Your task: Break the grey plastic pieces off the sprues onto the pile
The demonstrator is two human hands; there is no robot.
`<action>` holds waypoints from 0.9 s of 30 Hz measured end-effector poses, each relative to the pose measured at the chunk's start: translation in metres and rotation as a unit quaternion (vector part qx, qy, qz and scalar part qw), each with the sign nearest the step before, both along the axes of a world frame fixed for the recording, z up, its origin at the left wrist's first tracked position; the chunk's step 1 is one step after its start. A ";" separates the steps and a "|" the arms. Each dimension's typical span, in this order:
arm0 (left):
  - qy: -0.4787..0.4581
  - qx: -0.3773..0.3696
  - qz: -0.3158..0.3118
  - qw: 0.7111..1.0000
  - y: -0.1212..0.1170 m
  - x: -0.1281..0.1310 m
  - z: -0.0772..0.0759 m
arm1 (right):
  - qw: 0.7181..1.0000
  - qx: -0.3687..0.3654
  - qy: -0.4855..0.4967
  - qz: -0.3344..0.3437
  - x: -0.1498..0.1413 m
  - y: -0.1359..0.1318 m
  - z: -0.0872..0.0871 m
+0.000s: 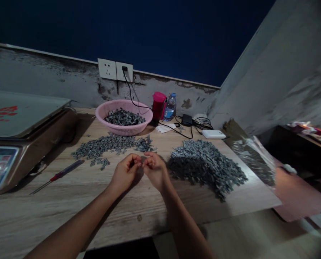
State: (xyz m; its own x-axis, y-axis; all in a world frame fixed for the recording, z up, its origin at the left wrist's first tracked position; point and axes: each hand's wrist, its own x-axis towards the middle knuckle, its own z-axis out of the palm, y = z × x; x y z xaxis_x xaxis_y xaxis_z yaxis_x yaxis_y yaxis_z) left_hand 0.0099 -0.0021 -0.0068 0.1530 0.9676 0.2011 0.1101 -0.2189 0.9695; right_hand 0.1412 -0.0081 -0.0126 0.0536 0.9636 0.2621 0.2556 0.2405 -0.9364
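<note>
My left hand [126, 170] and my right hand [155, 169] meet over the middle of the table, fingertips pinched close together. Whatever small thing lies between the fingers is too hidden to make out. Just beyond them is a little heap of grey strip-like pieces [144, 144]. To the left of that spreads a flat pile of small grey pieces [101, 146]. A larger mound of grey pieces [206, 163] lies to the right of my right hand. Behind, a pink plastic basket [114, 128] holds many dark grey strips [124, 117].
A weighing scale [28, 144] stands at the left, with a red-handled screwdriver [59, 175] near it. At the back are a red jug [158, 106], a water bottle [170, 108], a black adapter [186, 119] with cables, and a white box-shaped device [213, 134]. Clear plastic [254, 158] lies at the right edge.
</note>
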 end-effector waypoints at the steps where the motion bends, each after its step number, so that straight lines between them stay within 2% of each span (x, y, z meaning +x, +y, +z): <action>1: 0.025 0.010 0.005 1.000 -0.001 0.000 0.000 | 0.999 0.014 -0.042 -0.015 -0.001 -0.001 -0.001; 5: 0.103 0.034 0.022 0.994 -0.006 0.002 -0.002 | 0.984 0.035 -0.160 -0.068 -0.010 -0.006 -0.002; 8: 0.087 0.031 0.037 0.995 -0.009 0.004 -0.004 | 0.975 0.040 -0.193 -0.100 -0.016 -0.009 -0.001; 10: 0.078 0.031 0.046 0.995 -0.009 0.004 -0.005 | 0.976 0.044 -0.189 -0.097 -0.017 -0.009 0.000; 14: 0.067 0.039 0.064 0.995 -0.006 0.003 -0.007 | 0.994 0.015 -0.095 -0.051 -0.012 -0.008 -0.001; 18: -0.007 0.012 0.061 0.998 0.000 0.003 -0.008 | 0.999 -0.032 0.028 -0.028 -0.008 -0.004 -0.002; 20: -0.046 -0.021 0.041 0.998 0.002 0.003 -0.006 | 0.992 -0.059 0.108 -0.006 -0.006 -0.002 0.000; 23: -0.088 -0.072 -0.007 0.994 0.002 0.002 0.000 | 0.967 -0.125 0.216 0.052 -0.002 -0.001 0.006; 25: -0.087 -0.072 -0.027 0.993 0.002 0.001 0.004 | 0.953 -0.152 0.250 0.081 0.002 0.000 0.010; 27: -0.041 -0.034 -0.032 0.998 0.001 -0.001 0.007 | 0.947 -0.159 0.263 0.099 0.004 -0.001 0.012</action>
